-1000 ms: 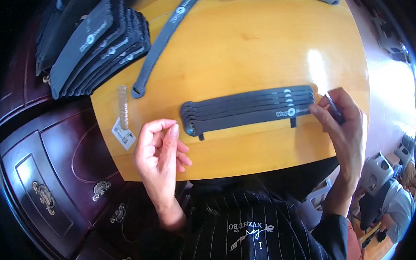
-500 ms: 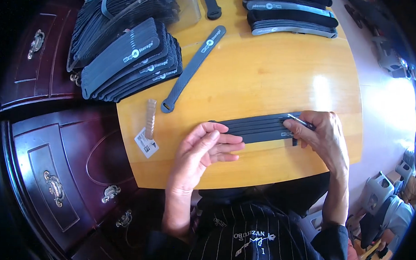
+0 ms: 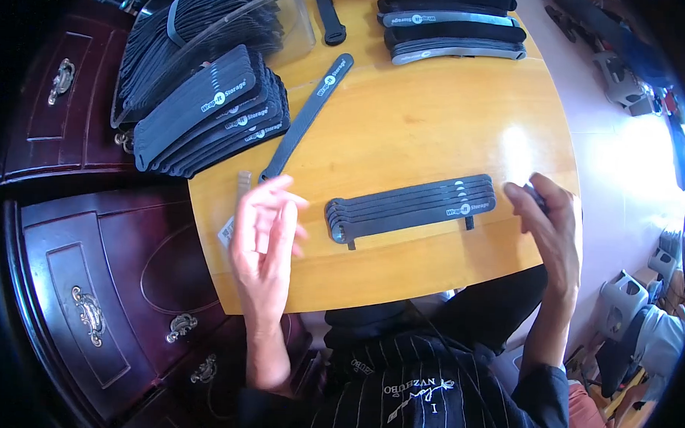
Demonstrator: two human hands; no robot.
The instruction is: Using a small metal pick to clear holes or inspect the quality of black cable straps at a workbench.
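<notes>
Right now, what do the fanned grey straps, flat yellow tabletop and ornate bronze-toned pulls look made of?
Fanned grey straps: probably fabric; matte, no glare. Flat yellow tabletop: varnished wood or laminate; glossy, reflecting light. Ornate bronze-toned pulls: likely metal; shiny highlights.

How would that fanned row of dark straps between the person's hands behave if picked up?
The fanned straps would probably flex rather than stay rigid, since they look thin and fabric-like. Lifted together, they might slip out of line, lying overlapped in steps. Lying flat on the table, they seem unlikely to roll or tip.
</notes>
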